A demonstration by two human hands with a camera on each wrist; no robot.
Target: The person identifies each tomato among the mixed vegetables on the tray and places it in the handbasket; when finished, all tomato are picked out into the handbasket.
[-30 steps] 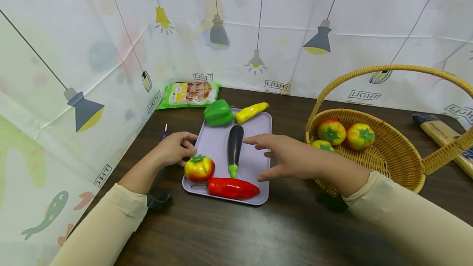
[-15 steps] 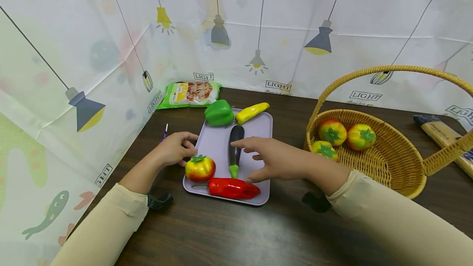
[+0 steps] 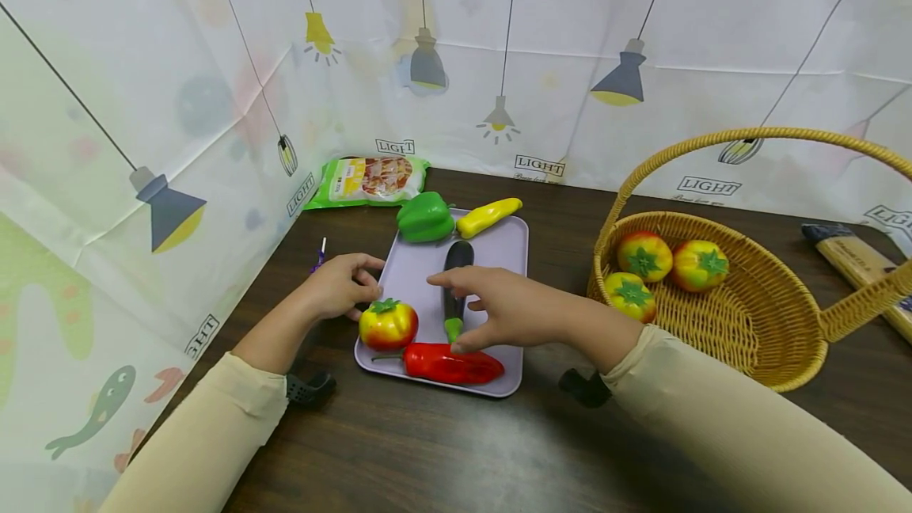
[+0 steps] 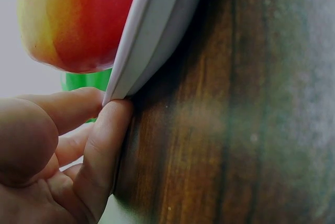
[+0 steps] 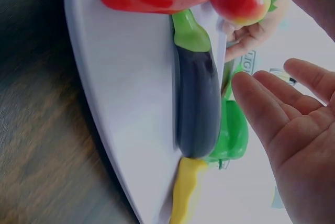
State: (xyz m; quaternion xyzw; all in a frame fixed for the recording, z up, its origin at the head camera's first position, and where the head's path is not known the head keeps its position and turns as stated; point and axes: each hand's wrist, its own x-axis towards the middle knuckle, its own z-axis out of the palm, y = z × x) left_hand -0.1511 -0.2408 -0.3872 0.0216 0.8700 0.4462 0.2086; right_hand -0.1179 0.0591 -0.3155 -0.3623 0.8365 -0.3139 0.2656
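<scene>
My left hand [image 3: 340,286] pinches the left rim of a pale lilac tray [image 4: 133,41], fingertips at its edge beside a red-and-yellow round fruit [image 3: 388,325] with a green leafy top. Over the tray, my right hand [image 3: 513,307] hovers with fingers spread and nothing in its grasp. Below it lies a dark purple eggplant [image 5: 199,103], partly covered by the hand in the head view. A long red pepper [image 3: 454,364] lies along the tray's near side. At the far side are a green bell pepper [image 3: 425,218] and a yellow pepper [image 3: 488,217].
To the right stands a wicker basket [image 3: 769,291] with a tall handle, holding 3 red-and-yellow fruits [image 3: 700,265]. A green food packet [image 3: 370,181] lies behind the tray. A tan package [image 3: 851,256] lies far right, and a lollipop [image 3: 321,254] lies left of the tray.
My right hand has moved left over the tray, from beside the eggplant to above it. My left hand stays at the tray's rim, and the items on the tray have not moved.
</scene>
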